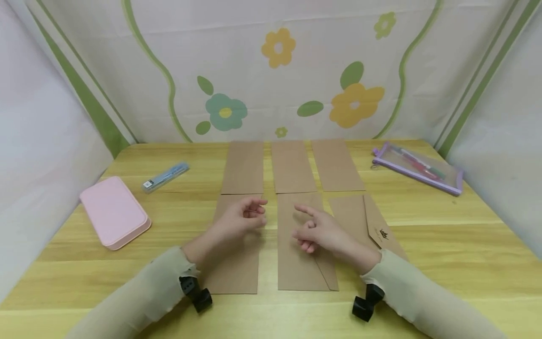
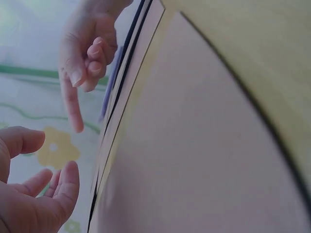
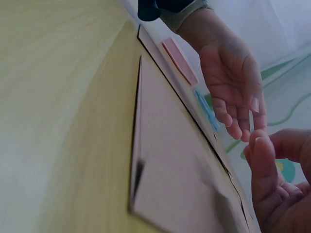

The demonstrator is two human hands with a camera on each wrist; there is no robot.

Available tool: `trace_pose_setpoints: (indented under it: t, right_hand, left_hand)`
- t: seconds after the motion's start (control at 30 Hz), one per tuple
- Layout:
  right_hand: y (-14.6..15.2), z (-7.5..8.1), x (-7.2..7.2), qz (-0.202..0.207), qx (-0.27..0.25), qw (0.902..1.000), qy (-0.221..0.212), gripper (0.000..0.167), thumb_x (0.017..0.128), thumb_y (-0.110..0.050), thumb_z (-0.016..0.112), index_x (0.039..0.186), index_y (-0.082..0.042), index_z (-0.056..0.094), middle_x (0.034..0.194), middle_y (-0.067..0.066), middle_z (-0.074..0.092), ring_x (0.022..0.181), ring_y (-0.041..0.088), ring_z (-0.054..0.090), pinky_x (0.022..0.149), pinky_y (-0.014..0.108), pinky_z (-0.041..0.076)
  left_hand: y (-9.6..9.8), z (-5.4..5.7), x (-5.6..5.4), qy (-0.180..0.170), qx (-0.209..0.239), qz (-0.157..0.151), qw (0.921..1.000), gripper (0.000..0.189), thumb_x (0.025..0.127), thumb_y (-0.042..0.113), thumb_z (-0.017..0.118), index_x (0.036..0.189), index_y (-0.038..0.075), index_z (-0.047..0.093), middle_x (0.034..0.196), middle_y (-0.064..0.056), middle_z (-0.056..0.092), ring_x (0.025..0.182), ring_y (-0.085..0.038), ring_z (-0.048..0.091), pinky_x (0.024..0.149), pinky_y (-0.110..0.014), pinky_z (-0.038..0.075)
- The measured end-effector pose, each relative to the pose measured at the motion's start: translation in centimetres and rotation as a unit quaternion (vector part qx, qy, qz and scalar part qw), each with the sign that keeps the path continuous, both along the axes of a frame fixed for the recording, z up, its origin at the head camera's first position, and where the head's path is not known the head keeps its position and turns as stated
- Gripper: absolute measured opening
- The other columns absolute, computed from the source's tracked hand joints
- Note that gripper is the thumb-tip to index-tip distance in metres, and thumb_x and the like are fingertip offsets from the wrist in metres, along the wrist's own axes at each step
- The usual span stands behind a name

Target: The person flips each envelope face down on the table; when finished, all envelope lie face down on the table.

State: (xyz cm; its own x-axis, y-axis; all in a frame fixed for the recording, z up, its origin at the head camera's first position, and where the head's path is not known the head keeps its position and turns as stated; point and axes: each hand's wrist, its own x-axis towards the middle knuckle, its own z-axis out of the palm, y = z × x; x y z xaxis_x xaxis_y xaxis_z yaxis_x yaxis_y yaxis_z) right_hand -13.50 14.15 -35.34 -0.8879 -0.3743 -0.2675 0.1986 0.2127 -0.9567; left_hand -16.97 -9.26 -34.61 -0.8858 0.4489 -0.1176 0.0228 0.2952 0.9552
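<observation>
Brown paper envelopes lie flat on the table in two rows of three. My left hand [image 1: 239, 219] is held above the front left envelope [image 1: 237, 270], its fingers loosely bent and holding nothing. Over the front middle envelope [image 1: 296, 270] is my right hand [image 1: 326, 230], the index finger stretched out and the other fingers curled loosely around nothing. The front right envelope [image 1: 350, 217] shows a flap with a small dark print. Behind them lie the back left [image 1: 243, 167], back middle [image 1: 293, 167] and back right envelopes [image 1: 337, 165]. In the left wrist view the two hands are apart.
On the left are a pink case [image 1: 114, 209] and a slim clear box with blue contents [image 1: 166, 177]. At the back right lies a purple-edged zip pouch [image 1: 417, 168] with pens inside. A flowered cloth [image 1: 309, 52] hangs behind the wooden table [image 1: 444, 254].
</observation>
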Motion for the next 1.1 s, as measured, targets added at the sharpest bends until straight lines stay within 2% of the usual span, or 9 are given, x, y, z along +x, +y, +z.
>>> trace_pose_setpoints:
  t: [0.13, 0.27, 0.5, 0.67, 0.83, 0.97, 1.1]
  right_hand:
    - [1.6, 0.4, 0.3, -0.003, 0.018, 0.9998, 0.013, 0.075, 0.083, -0.008, 0.066, 0.144, 0.0, 0.023, 0.071, 0.005, 0.061, 0.06, 0.014, 0.058, 0.057, 0.026, 0.052]
    - [3.0, 0.8, 0.8, -0.021, 0.027, 0.9993, 0.01, 0.073, 0.082, -0.01, 0.066, 0.142, 0.002, 0.027, 0.085, 0.007, 0.064, 0.073, 0.018, 0.062, 0.068, 0.03, 0.054]
    - [5.4, 1.4, 1.6, -0.05, 0.023, 0.9985, 0.001, 0.07, 0.085, -0.009, 0.064, 0.142, 0.004, 0.025, 0.11, 0.022, 0.056, 0.09, 0.021, 0.063, 0.083, 0.033, 0.052]
    - [6.4, 1.5, 1.9, -0.057, 0.02, 0.9982, 0.0, 0.068, 0.086, -0.008, 0.062, 0.141, 0.008, 0.025, 0.12, 0.03, 0.051, 0.098, 0.026, 0.061, 0.086, 0.036, 0.051]
    - [6.8, 1.5, 1.9, -0.05, -0.008, 0.9985, -0.022, 0.07, 0.087, -0.01, 0.061, 0.142, 0.008, 0.021, 0.13, 0.033, 0.043, 0.107, 0.025, 0.058, 0.09, 0.036, 0.049]
    - [7.5, 1.2, 1.5, -0.043, -0.048, 0.9967, -0.049, 0.071, 0.089, -0.012, 0.059, 0.143, 0.008, 0.017, 0.128, 0.027, 0.048, 0.106, 0.018, 0.059, 0.091, 0.033, 0.049]
    - [7.7, 1.0, 1.2, -0.028, -0.07, 0.9958, -0.052, 0.071, 0.09, -0.014, 0.058, 0.143, 0.009, 0.015, 0.134, 0.03, 0.04, 0.111, 0.019, 0.056, 0.092, 0.032, 0.047]
  left_hand:
    - [1.4, -0.2, 0.0, -0.01, 0.005, -0.016, 0.9998, 0.051, 0.083, 0.003, 0.064, 0.129, -0.004, 0.046, 0.114, -0.019, 0.053, 0.098, -0.022, 0.056, 0.081, -0.027, 0.051]
    - [2.2, -0.2, -0.1, -0.022, 0.0, -0.029, 0.9993, 0.053, 0.082, 0.001, 0.064, 0.131, -0.003, 0.045, 0.118, -0.02, 0.052, 0.1, -0.023, 0.056, 0.08, -0.029, 0.052]
    - [3.4, -0.2, -0.4, -0.026, -0.027, -0.018, 0.9991, 0.058, 0.081, -0.001, 0.066, 0.134, -0.001, 0.042, 0.125, -0.017, 0.05, 0.109, -0.026, 0.054, 0.087, -0.032, 0.05]
    - [3.8, -0.4, -0.4, -0.033, -0.046, -0.01, 0.9984, 0.063, 0.079, 0.001, 0.068, 0.137, 0.002, 0.04, 0.13, -0.015, 0.048, 0.116, -0.029, 0.05, 0.094, -0.04, 0.046]
    - [3.9, -0.5, -0.3, -0.045, -0.048, -0.008, 0.9978, 0.065, 0.08, 0.003, 0.068, 0.138, 0.003, 0.039, 0.132, -0.016, 0.048, 0.12, -0.03, 0.047, 0.097, -0.045, 0.042]
    - [4.0, -0.5, -0.4, -0.055, -0.04, -0.006, 0.9977, 0.064, 0.08, 0.002, 0.068, 0.137, 0.002, 0.039, 0.13, -0.016, 0.051, 0.119, -0.029, 0.048, 0.099, -0.043, 0.041]
    - [4.0, -0.6, -0.4, -0.061, -0.037, -0.001, 0.9974, 0.063, 0.079, 0.001, 0.068, 0.136, 0.0, 0.041, 0.128, -0.016, 0.052, 0.118, -0.029, 0.049, 0.099, -0.042, 0.041]
